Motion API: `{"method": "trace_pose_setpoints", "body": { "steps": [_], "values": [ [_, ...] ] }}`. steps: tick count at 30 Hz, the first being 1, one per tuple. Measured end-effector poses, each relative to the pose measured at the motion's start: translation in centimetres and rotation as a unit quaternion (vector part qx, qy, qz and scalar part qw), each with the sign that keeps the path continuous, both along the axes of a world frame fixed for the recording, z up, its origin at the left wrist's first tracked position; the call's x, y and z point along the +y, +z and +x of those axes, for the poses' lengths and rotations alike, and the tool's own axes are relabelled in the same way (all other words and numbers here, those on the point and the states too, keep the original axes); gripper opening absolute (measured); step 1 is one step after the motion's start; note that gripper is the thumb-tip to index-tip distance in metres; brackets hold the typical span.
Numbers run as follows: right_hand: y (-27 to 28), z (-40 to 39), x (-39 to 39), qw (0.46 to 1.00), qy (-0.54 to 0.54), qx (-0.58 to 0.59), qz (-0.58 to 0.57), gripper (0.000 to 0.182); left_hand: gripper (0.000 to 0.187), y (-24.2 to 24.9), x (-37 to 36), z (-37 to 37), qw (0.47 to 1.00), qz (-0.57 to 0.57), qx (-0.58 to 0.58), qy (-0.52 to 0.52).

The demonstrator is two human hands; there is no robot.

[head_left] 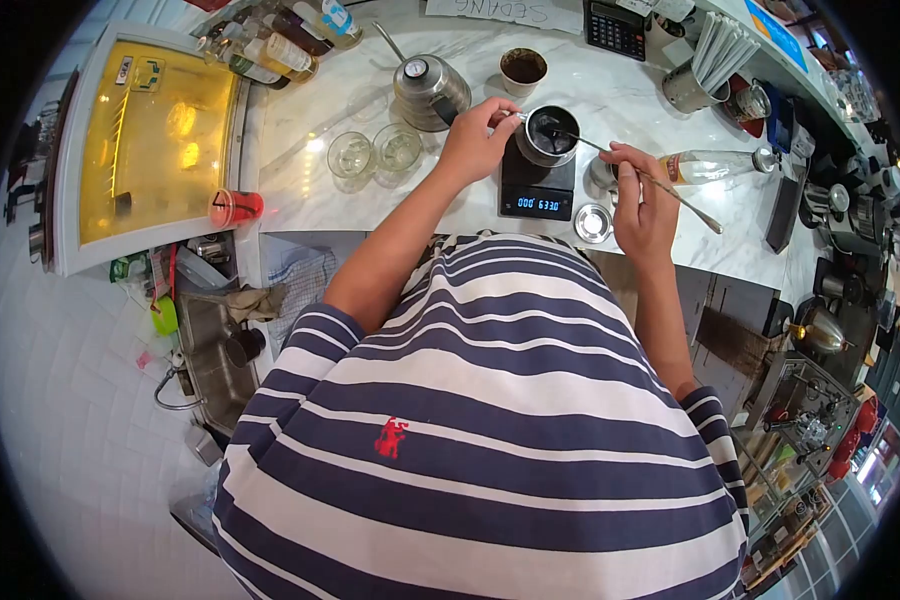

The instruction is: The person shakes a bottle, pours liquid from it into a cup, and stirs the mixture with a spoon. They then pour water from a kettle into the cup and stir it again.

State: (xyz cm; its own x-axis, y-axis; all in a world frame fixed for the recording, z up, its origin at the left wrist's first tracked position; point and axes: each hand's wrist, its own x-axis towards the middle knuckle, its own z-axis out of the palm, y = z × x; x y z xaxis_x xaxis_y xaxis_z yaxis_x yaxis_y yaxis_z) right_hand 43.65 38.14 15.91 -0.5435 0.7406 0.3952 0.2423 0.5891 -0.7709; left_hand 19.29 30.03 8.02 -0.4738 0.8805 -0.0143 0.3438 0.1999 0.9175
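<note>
A metal cup (534, 154) with dark contents stands on a black digital scale (536, 190) whose display is lit. My left hand (479, 138) is closed on the cup's handle at its left side. Between the fingers of my right hand (638, 198) is a long metal spoon (692, 209); one end dips into the cup and the other points down to the right. A small round metal lid (593, 223) lies just right of the scale. Behind the cup stands a paper cup (523, 71) with dark brown contents.
A gooseneck kettle (430, 92) and two glasses (374, 154) stand left of the scale. To the right are a clear bottle (713, 166) lying on its side and a metal holder of straws (693, 87). A calculator (616, 28) and several bottles (270, 48) are further back.
</note>
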Motion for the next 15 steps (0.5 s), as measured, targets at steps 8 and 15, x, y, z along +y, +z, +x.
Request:
{"method": "trace_pose_setpoints", "body": {
  "steps": [8,15],
  "values": [
    [0.5,-0.4,-0.2,0.999,-0.038,-0.02,-0.015,0.017,0.023,-0.2,0.0,0.0,1.0,0.004,0.012,-0.002],
    [-0.1,-1.2,-0.4,0.999,-0.012,-0.014,0.04,0.016,0.03,0.4,-0.7,1.0,1.0,-0.013,-0.003,0.009]
  ]
}}
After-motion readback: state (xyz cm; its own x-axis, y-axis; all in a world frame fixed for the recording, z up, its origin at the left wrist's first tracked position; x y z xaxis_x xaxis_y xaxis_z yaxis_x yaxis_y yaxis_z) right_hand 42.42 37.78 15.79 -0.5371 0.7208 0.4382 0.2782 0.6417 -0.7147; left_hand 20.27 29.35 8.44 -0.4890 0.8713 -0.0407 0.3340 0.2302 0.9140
